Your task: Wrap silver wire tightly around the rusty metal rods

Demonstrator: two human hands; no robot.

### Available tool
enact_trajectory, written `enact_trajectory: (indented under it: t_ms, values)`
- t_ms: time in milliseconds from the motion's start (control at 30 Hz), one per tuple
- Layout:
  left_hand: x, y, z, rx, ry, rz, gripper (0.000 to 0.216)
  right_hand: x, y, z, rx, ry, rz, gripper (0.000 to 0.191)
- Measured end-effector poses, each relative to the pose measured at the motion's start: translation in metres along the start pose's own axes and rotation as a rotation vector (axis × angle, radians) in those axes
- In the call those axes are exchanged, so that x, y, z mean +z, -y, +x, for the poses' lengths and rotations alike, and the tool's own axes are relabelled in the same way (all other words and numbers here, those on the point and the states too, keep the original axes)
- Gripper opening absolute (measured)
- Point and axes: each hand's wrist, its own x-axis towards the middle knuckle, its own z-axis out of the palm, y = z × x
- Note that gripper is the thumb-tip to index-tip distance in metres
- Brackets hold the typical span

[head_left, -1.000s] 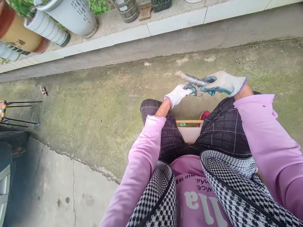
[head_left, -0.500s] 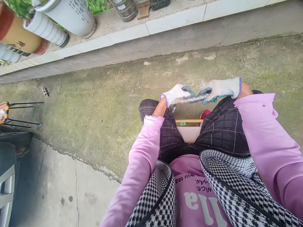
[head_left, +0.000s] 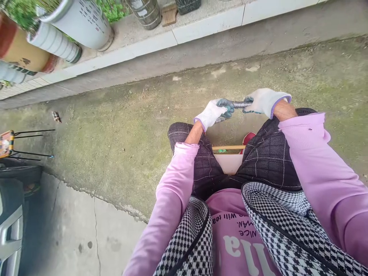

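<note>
My left hand (head_left: 215, 112), in a white work glove with a grey-green coated palm and purple cuff, is closed around one end of a silvery ridged rod-like piece (head_left: 242, 104). My right hand (head_left: 263, 102), gloved the same way, grips its other end with the fingers curled under. Only a short stretch of the piece shows between the two gloves, roughly level above my knees. Its ends are hidden in the hands, so its exact kind cannot be made out.
Below my hands are my spread knees, a pale seat edge with a wooden bar (head_left: 228, 148) and a red shoe (head_left: 247, 138). Potted plants (head_left: 86, 25) line a tiled ledge (head_left: 201, 28). At left stand a chair (head_left: 7, 143) and a car wheel (head_left: 11, 230).
My left hand has slid right along the silvery piece and now covers more of it. The hands are closer together, and my right wrist has bent slightly.
</note>
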Motion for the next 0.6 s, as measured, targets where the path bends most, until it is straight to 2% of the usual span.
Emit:
enact_trajectory:
  t_ms: [67, 133, 267, 333, 467, 600]
  values:
    - [-0.003, 0.004, 0.008, 0.020, 0.023, -0.081, 0.024, -0.004, 0.003, -0.001, 0.084, -0.007, 0.087, 0.023]
    - [-0.006, 0.009, 0.016, 0.022, 0.015, -0.112, 0.031, -0.005, 0.005, -0.005, 0.091, -0.029, 0.304, 0.023]
    - [-0.009, 0.012, 0.025, 0.019, -0.109, -0.143, 0.038, -0.005, 0.008, -0.015, -0.001, -0.067, 0.668, 0.043]
    - [-0.010, 0.009, 0.023, 0.055, -0.132, -0.165, 0.044, -0.005, 0.008, -0.019, -0.024, -0.056, 0.750, 0.047]
    - [-0.008, 0.000, 0.013, 0.130, -0.061, -0.201, 0.062, -0.009, 0.007, -0.026, -0.035, 0.035, 0.826, 0.048]
    - [-0.001, -0.010, 0.005, 0.117, -0.087, -0.231, 0.066, -0.010, 0.011, -0.028, -0.063, 0.065, 0.839, 0.034]
